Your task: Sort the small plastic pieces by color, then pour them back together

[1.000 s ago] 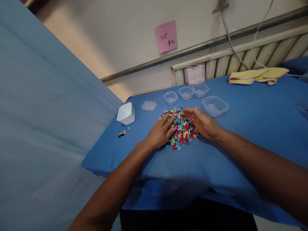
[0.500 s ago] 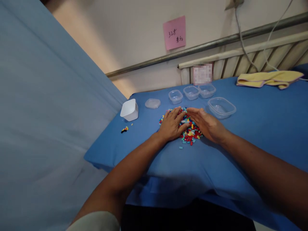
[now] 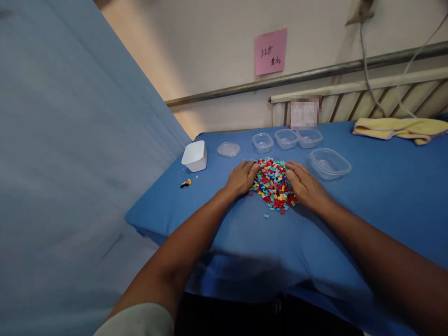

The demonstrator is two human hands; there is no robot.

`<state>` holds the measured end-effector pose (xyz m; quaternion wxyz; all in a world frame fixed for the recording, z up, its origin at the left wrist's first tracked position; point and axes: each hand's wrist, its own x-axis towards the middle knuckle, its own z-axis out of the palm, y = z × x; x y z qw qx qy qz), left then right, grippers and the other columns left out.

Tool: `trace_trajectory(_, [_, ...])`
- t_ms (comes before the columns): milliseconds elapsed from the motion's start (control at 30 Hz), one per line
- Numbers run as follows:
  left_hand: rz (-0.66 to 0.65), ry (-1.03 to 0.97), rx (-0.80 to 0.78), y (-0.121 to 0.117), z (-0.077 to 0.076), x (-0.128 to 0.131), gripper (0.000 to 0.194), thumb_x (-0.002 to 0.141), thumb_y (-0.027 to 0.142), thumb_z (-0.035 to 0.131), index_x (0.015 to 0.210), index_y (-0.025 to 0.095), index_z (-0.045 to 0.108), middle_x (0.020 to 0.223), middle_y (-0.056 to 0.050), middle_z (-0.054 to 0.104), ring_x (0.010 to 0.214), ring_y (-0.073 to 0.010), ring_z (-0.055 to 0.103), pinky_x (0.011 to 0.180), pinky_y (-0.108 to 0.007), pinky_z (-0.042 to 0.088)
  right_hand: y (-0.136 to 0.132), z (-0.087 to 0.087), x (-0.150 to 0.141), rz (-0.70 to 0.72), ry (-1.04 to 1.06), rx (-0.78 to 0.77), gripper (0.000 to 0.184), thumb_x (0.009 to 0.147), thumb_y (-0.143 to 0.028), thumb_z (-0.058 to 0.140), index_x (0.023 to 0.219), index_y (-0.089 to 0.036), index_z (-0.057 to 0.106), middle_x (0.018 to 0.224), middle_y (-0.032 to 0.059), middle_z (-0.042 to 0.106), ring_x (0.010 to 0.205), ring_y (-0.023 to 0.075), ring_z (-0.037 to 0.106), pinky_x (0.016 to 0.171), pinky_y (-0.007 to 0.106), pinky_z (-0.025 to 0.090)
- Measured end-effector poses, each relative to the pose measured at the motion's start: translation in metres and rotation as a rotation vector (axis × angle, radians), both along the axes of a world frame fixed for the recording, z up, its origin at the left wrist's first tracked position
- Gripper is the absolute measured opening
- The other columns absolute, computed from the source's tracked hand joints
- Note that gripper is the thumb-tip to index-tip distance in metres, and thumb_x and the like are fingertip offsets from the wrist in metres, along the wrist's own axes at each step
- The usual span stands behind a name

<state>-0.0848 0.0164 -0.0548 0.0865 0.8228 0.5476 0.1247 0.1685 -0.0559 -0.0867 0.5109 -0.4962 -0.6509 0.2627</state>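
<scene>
A heap of small toy building bricks [image 3: 271, 182] in red, turquoise, yellow, blue and other colours lies on the blue cloth [image 3: 224, 224]. My left hand [image 3: 241, 178] rests against the heap's left side, palm turned inward and fingers stretched out. Along the right side, my right hand [image 3: 305, 186] touches the bricks with its fingers extended. Neither hand grips anything; the bricks sit between them. One turquoise brick [image 3: 266, 216] lies apart at the near edge of the heap. Parts of the fingertips are hidden by bricks.
Behind the heap stand several clear plastic tubs, including a larger tub [image 3: 330, 164]. A clear lid [image 3: 228, 149] and a white container [image 3: 195, 156] are at the left, with a few loose bricks [image 3: 186, 183] near it. A yellow cloth [image 3: 401, 129] lies back right.
My left hand went over the top of the heap, then drew back to its left side, uncovering the bricks. My right hand stayed at the right side. The camera view shifted left.
</scene>
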Motion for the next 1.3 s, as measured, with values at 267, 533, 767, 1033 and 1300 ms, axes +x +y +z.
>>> trace_trajectory(267, [-0.240,-0.142,-0.035,-0.023,0.006,0.025,0.076,0.121,0.062,0.014,0.170,0.021,0.055,0.179,-0.008,0.049,0.174,-0.0251,0.031,0.144,-0.048,0.025,-0.002,-0.001,0.009,0.052,-0.021,-0.096,0.079,0.108,-0.085,0.044,0.150,-0.026,0.076,0.157,0.0138,0.073,0.151,0.0406,0.063,0.136,0.066,0.038])
trace_trajectory(533, [-0.396,0.082,0.057,-0.072,-0.003,-0.011,0.079,0.115,0.072,0.042,0.179,0.026,0.041,0.189,-0.015,0.024,0.177,-0.0374,0.023,0.142,-0.061,0.027,-0.002,-0.017,-0.007,0.157,-0.343,0.027,0.083,0.111,-0.080,0.040,0.170,-0.025,0.058,0.182,0.0139,0.046,0.172,0.0388,0.037,0.142,0.069,0.023])
trace_trajectory(767, [-0.247,0.053,0.072,-0.042,-0.007,-0.013,0.069,0.120,0.054,0.039,0.179,0.017,0.038,0.188,-0.024,0.025,0.175,-0.0372,0.029,0.140,-0.060,0.030,0.013,-0.007,-0.048,0.130,-0.604,0.030,0.085,0.114,-0.071,0.035,0.172,-0.012,0.053,0.187,0.0225,0.033,0.176,0.0437,0.026,0.141,0.069,0.021])
trace_trajectory(1033, [-0.251,0.057,0.087,-0.081,0.019,-0.019,0.071,0.115,0.060,0.049,0.179,0.030,0.040,0.190,-0.017,0.020,0.175,-0.0419,0.026,0.137,-0.080,0.020,0.007,0.007,-0.015,0.166,-0.462,0.045,0.078,0.111,-0.078,0.041,0.168,-0.027,0.060,0.184,0.0126,0.043,0.174,0.0379,0.033,0.142,0.066,0.022])
trace_trajectory(1300, [-0.575,0.130,0.233,-0.081,0.001,0.018,0.081,0.111,0.078,0.049,0.173,0.026,0.051,0.188,-0.017,0.027,0.176,-0.0365,0.025,0.143,-0.069,0.008,0.064,0.012,-0.005,-0.018,-0.270,-0.178,0.091,0.106,-0.085,0.036,0.151,-0.014,0.071,0.163,0.0242,0.065,0.162,0.0434,0.049,0.138,0.065,0.029])
